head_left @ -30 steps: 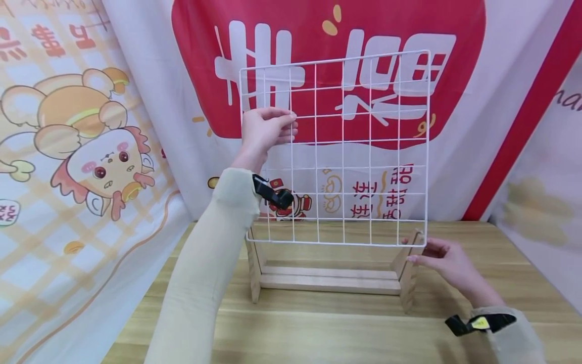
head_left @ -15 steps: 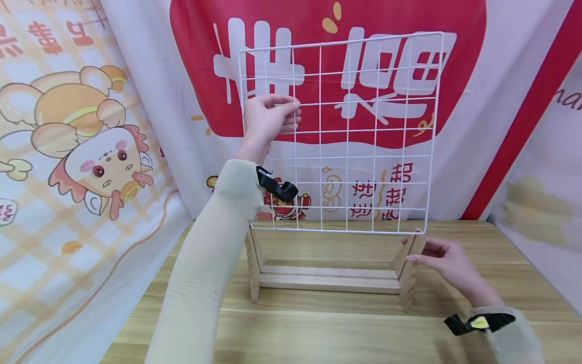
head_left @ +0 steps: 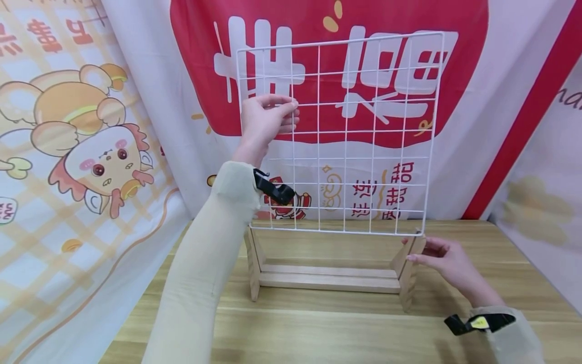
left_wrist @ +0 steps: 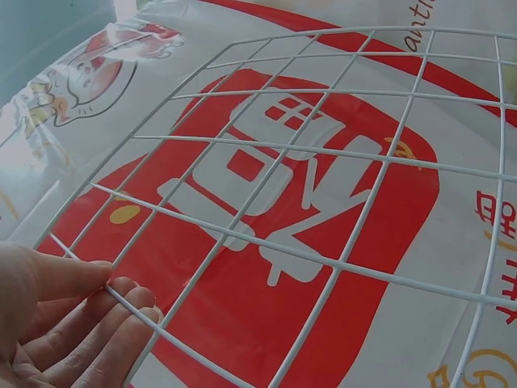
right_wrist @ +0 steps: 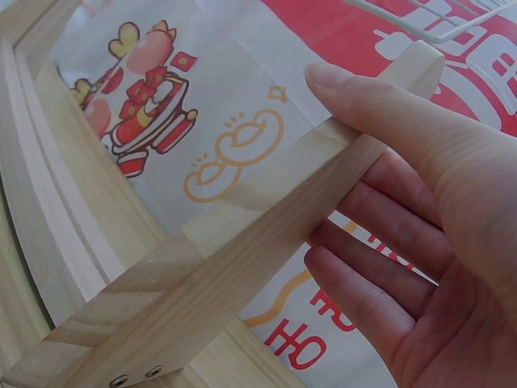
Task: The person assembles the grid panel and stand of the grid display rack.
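Note:
A white wire grid panel (head_left: 319, 132) stands nearly upright above a wooden stand (head_left: 327, 283). My left hand (head_left: 267, 120) pinches one of its wires near the left side, thumb against fingers, as the left wrist view also shows on the grid (left_wrist: 340, 265). The panel's lower edge lies close to the tops of the stand's two uprights; whether it touches them I cannot tell. My right hand (head_left: 454, 268) holds the right upright (head_left: 408, 288) near its top. In the right wrist view, the thumb lies on one side of that upright (right_wrist: 234, 259) and the fingers on the other.
The stand rests on a wood-grain table (head_left: 318, 328). Behind it hangs a white cloth with a large red print (head_left: 318, 17). On the left is a checked cloth with a cartoon animal (head_left: 77, 202), and a pale cloth (head_left: 541, 167) hangs at the right.
The left hand has raised the grid panel, and its top right has shifted rightward. Over the last half second it moved only slightly. The right hand stays on the upright.

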A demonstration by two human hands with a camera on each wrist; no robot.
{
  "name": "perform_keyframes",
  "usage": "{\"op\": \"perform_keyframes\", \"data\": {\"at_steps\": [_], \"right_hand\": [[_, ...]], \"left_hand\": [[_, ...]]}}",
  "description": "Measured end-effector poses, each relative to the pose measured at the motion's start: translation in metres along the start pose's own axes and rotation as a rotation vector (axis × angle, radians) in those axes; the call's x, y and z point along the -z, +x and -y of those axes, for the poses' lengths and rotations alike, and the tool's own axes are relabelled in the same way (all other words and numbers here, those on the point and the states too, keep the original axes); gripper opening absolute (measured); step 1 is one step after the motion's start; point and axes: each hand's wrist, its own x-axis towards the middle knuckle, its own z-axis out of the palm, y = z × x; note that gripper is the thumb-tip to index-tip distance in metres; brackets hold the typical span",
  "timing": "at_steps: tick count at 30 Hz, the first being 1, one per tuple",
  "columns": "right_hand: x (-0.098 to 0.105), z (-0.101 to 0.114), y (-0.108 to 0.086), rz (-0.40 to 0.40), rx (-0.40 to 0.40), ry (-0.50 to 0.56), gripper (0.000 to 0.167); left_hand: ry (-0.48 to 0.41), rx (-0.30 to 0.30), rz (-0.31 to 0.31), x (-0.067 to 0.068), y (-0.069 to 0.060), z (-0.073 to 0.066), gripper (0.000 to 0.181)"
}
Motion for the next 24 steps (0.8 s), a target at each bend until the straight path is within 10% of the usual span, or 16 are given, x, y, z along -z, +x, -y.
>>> {"op": "perform_keyframes", "data": {"at_steps": [24], "right_hand": [[-0.0023,-0.0044,0.0014,-0.012,-0.015,0.006,0.043]], "left_hand": [[-0.018,-0.106,-0.054,-0.0009,-0.0101,0.0008,0.019]]}}
